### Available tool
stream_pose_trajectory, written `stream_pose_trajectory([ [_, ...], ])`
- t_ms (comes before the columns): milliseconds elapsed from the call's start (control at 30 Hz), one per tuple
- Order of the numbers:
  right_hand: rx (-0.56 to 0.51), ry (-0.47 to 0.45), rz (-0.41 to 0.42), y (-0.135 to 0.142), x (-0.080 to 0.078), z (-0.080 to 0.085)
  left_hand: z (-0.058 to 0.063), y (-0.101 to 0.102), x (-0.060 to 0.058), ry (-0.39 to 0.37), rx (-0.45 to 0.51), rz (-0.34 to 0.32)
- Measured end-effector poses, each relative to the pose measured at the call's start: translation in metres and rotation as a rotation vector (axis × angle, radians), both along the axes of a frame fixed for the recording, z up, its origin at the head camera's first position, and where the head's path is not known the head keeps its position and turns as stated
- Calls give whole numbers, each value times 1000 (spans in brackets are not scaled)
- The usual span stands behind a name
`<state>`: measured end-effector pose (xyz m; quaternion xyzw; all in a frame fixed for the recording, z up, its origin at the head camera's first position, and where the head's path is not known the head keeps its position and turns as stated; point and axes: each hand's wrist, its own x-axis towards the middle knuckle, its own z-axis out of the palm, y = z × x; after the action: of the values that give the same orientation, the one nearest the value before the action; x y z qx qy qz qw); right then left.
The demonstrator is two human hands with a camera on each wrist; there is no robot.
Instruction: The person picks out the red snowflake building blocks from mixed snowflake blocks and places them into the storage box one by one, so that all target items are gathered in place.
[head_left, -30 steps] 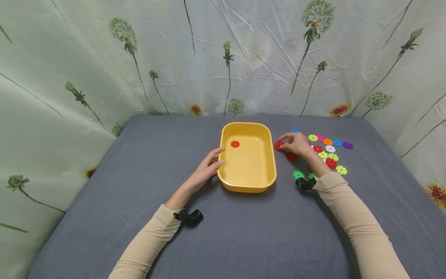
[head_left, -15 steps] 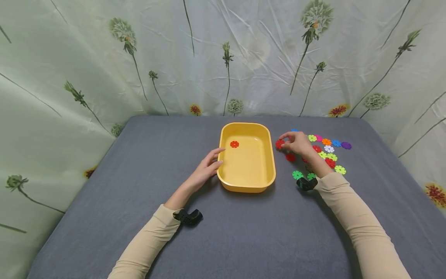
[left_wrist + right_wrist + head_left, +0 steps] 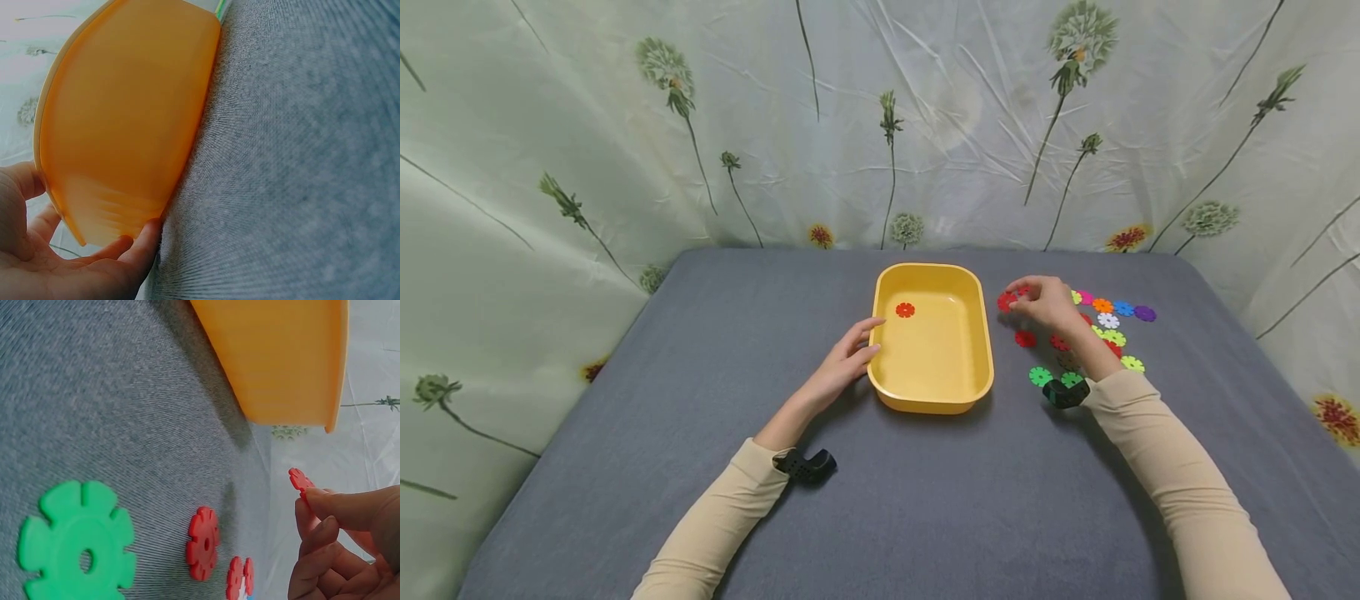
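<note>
My left hand [image 3: 848, 357] holds the left wall of a yellow plastic tub [image 3: 125, 106], thumb at the rim and other fingers against the outside. One red flower-shaped disc [image 3: 906, 310] lies inside the tub. To the right of it, my right hand [image 3: 1047, 305] pinches another red flower disc [image 3: 300, 479] between thumb and finger, raised off the table. A second bit of red shows between those fingers in the head view. Below this hand lie a loose red disc [image 3: 203, 544] and a green disc [image 3: 80, 545] with a centre hole.
Several flower discs are spread at the right, among them an orange one [image 3: 1102, 306], a white one [image 3: 1108, 320] and a purple one [image 3: 1145, 313]. A grey cloth [image 3: 910, 500] covers the table. Behind it hangs a flower-print curtain [image 3: 820, 150].
My right hand has shifted a little away and to the right, with the red disc still pinched and tilted differently. The left hand and the tub have stayed in place.
</note>
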<state>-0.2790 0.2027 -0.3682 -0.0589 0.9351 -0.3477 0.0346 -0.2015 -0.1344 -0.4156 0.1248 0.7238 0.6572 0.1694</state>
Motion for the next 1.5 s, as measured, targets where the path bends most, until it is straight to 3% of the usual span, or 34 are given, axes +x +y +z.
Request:
stream_pose_trajectory([
  [467,-6,33,-27,-4,2,8,1,0,-1,-26,2,-5],
  [767,-11,45,-56,-6,4,12,23,2,12,-20,-13,-15],
  [867,-21,52,-62,-7,4,15,24,2,12,-13,-21,-14],
  [1133,0,98,-63,-14,3,21,3,0,0,-24,-11,-4],
  [1500,-12,176,-44,-27,3,28,-1,-1,0,3,-34,8],
])
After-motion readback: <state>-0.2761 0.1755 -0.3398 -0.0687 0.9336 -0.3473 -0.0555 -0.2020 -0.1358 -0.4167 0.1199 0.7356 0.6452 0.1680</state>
